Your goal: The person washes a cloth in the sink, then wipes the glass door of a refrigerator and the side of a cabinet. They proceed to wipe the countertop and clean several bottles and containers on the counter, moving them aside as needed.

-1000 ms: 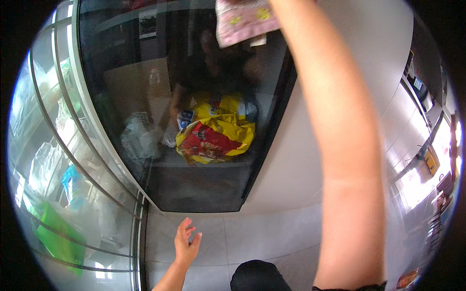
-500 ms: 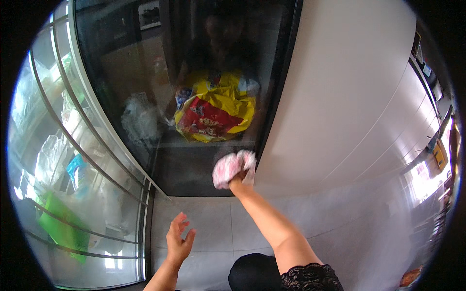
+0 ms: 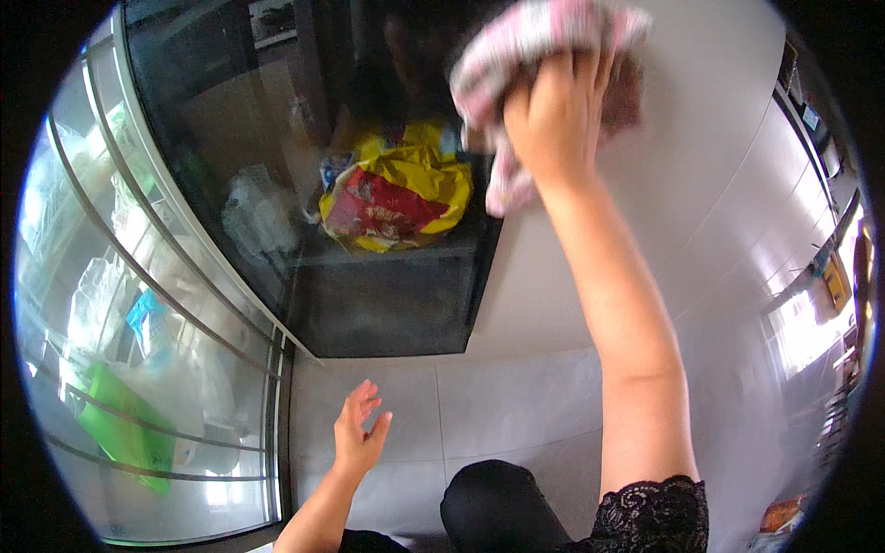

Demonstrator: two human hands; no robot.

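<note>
My right hand [image 3: 555, 120] grips a pink and white checked cloth [image 3: 516, 41], bunched around its fingers. Hand and cloth are at the upper right edge of a dark glass panel [image 3: 387, 300], overlapping the pale wall beside it. Whether the cloth touches the glass I cannot tell. Through the glass shows a crumpled yellow and red plastic bag [image 3: 396, 198], with a clear plastic bag [image 3: 261, 212] to its left. Low over the floor, my left hand [image 3: 359, 429] holds nothing, its fingers apart.
On the left, a glass front with curved metal bars [image 3: 157, 304] has plastic bags and a green object [image 3: 124, 429] behind it. A pale smooth wall [image 3: 701, 166] rises on the right. Grey floor tiles [image 3: 396, 405] lie below, with my dark-clothed knee [image 3: 498, 502] over them.
My right hand has carried the cloth from the glass panel's lower right corner up toward its upper right edge. My left hand has shifted slightly right, still open.
</note>
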